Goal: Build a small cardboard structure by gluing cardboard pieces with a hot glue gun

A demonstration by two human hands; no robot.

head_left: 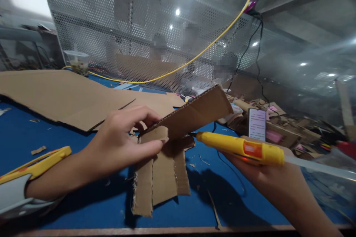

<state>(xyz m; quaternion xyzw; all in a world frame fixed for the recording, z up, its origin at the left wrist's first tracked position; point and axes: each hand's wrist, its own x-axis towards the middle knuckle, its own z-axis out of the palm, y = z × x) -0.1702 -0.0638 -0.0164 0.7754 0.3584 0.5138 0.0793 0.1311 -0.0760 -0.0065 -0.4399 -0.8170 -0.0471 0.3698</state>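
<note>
The left hand pinched a folded cardboard piece between thumb and fingers, over the blue table. The right hand gripped a yellow glue gun, its fingers mostly hidden, the dark nozzle just beside the cardboard piece

The yellow plastic glue gun hides most fingers of the right hand; right of them, its translucent stick runs off the edge. Above them, the upright black-edged phone's on-screen text is too small to read.
</note>
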